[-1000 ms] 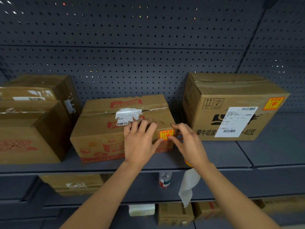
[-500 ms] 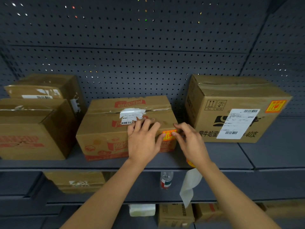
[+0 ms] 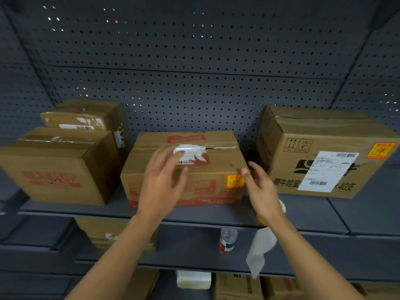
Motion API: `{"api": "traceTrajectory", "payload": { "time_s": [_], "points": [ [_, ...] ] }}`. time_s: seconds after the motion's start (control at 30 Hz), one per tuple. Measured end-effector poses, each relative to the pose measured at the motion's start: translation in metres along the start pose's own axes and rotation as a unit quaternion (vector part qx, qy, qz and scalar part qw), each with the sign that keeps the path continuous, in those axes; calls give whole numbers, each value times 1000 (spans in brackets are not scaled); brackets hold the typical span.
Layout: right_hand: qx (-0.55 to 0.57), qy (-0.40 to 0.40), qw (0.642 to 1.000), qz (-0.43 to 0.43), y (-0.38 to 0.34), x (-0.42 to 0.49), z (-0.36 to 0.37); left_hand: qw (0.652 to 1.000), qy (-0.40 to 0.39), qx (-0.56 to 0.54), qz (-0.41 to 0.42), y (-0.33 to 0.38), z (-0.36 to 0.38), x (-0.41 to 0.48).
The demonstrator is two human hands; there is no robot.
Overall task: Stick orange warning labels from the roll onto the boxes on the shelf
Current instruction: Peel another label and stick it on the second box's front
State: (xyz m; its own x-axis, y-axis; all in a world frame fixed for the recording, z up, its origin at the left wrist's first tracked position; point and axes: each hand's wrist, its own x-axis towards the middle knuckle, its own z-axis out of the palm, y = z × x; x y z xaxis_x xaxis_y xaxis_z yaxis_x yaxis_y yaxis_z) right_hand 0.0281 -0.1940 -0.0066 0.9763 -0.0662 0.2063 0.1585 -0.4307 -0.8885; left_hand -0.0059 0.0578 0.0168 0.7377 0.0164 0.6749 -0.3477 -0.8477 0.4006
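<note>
Left box front is bare, so likely the next target. Left hand spread in front of middle box; orange label is stuck on its front right corner. Right hand loose, fingers apart, pinching nothing. Roll at its wrist. Peel one, lay it flat, rub the edges down.

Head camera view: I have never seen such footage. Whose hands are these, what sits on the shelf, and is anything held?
A camera on a person's head looks down at their bare hands; no robot. On the shelf stand cardboard boxes. The middle box and right box each bear an orange label; the left boxes show none. The left hand and right hand hover open before the middle box, fingers empty. A label roll shows under the right wrist, its white strip hanging; how it is carried is hidden.
</note>
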Motion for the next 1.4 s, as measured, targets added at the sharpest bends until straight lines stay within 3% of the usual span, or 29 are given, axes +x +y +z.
{"api": "traceTrajectory", "payload": {
  "time_s": [0.07, 0.17, 0.27, 0.33, 0.4, 0.83, 1.03, 1.4],
  "points": [
    [34, 0, 999, 36, 1, 6, 6, 994, 40, -3, -100, -17, -21, -6],
    [68, -18, 995, 70, -2, 13, 14, 967, 27, -42, -250, -37, -33, -13],
    [110, -23, 991, 72, -1, 15, 21, 907, -14, -177, -381, -43, -33, -17],
    [127, -15, 988, 81, -3, 15, 23, 875, -6, -240, -420, -42, -32, -16],
    [129, -13, 988, 84, -7, 15, 22, 864, 27, -251, -435, -39, -35, -15],
    [157, 36, 983, -92, -129, 11, -42, 908, 192, -272, -253, 15, -110, 30],
    [152, 126, 973, -120, -155, 19, -105, 906, 181, -334, -186, 61, -115, 77],
    [141, 255, 954, -73, -122, 41, -220, 890, 71, -434, -123, 149, -34, 116]
  ]
}}
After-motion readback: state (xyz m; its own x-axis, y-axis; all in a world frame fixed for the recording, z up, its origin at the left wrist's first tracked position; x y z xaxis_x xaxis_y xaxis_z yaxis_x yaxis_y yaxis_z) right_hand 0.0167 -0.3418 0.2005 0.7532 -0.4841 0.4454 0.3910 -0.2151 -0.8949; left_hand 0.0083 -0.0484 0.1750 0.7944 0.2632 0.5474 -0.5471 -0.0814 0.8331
